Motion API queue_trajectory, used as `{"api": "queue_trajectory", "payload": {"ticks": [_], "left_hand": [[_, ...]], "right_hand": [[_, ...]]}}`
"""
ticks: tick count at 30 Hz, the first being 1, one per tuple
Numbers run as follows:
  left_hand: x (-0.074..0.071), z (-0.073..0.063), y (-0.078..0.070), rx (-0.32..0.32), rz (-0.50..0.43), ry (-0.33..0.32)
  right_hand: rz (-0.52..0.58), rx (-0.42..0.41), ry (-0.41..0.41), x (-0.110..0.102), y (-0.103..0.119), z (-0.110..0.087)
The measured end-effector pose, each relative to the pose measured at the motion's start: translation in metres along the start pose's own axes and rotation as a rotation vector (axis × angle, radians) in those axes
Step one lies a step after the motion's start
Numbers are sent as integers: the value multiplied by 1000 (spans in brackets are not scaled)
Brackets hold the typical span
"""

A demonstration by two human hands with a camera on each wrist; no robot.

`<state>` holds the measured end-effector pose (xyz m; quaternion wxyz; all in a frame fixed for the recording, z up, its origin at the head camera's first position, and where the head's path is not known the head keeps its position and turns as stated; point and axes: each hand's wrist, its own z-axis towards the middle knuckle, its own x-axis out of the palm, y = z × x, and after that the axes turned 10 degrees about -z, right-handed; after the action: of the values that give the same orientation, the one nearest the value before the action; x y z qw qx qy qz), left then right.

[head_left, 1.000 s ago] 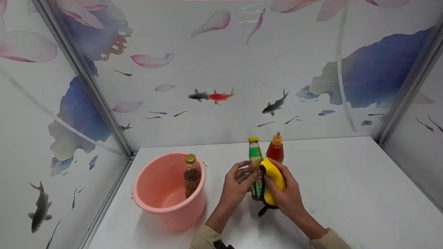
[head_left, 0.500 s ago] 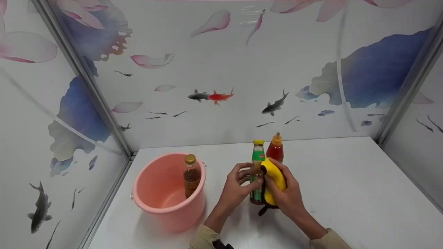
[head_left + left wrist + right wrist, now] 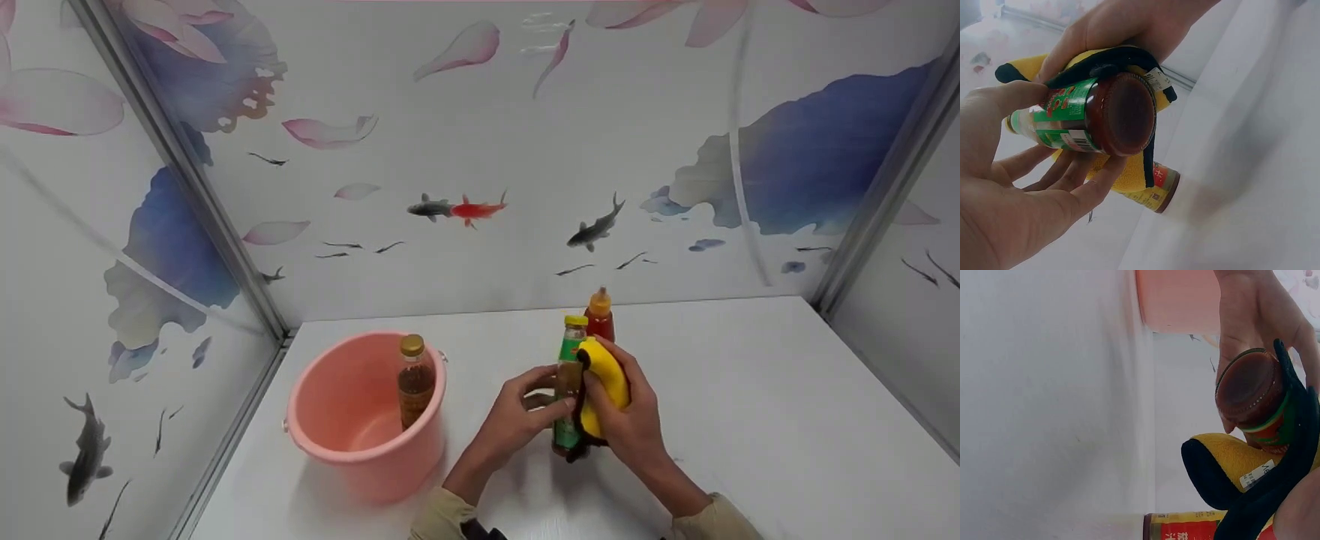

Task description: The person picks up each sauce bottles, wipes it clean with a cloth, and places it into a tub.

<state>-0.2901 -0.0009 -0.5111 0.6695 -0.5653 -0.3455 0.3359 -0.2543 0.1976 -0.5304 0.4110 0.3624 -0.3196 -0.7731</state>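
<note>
Between my hands is a glass sauce bottle with a yellow cap and a green label. My left hand holds it with the thumb on one side and the fingers on the other. On its right side, my right hand grips a folded yellow cleaning cloth with dark edging against the glass. In the left wrist view the bottle's dark red base faces the camera, above the white table, with the cloth wrapped partly around it. A white tag shows on the cloth in the right wrist view.
A pink bucket stands on the table at left, with a gold-capped bottle of brown liquid inside. Behind my hands stands a red squeeze bottle with an orange cap. Printed wall panels enclose the table at the back and sides.
The sauce bottle has moved right and toward me, now overlapping the red squeeze bottle. My left hand has gone along with it, while the cloth and right hand have shifted slightly right.
</note>
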Motion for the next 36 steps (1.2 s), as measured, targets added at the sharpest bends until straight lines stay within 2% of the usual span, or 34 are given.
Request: {"api": "queue_trajectory", "payload": {"ticks": [5,11,19,25,32,36], "left_hand": [[1,-1,0,8,22,31],[4,-1,2,32,33,-14],[6,-1,0,77,-50,-93],[6,0,-2,110,-56,-135],[6,1,-1,124,-133,-169],[4,1,-2,107,-154,-170]], "right_hand": [[-7,9,-2,-1,1,0],[-6,17,-2,0,0,0],[23,11,27,3,0,-3],[13,27,45,5,0,-5],[12,52,70,6,1,-6],[9,61,80,6,2,-6]]}}
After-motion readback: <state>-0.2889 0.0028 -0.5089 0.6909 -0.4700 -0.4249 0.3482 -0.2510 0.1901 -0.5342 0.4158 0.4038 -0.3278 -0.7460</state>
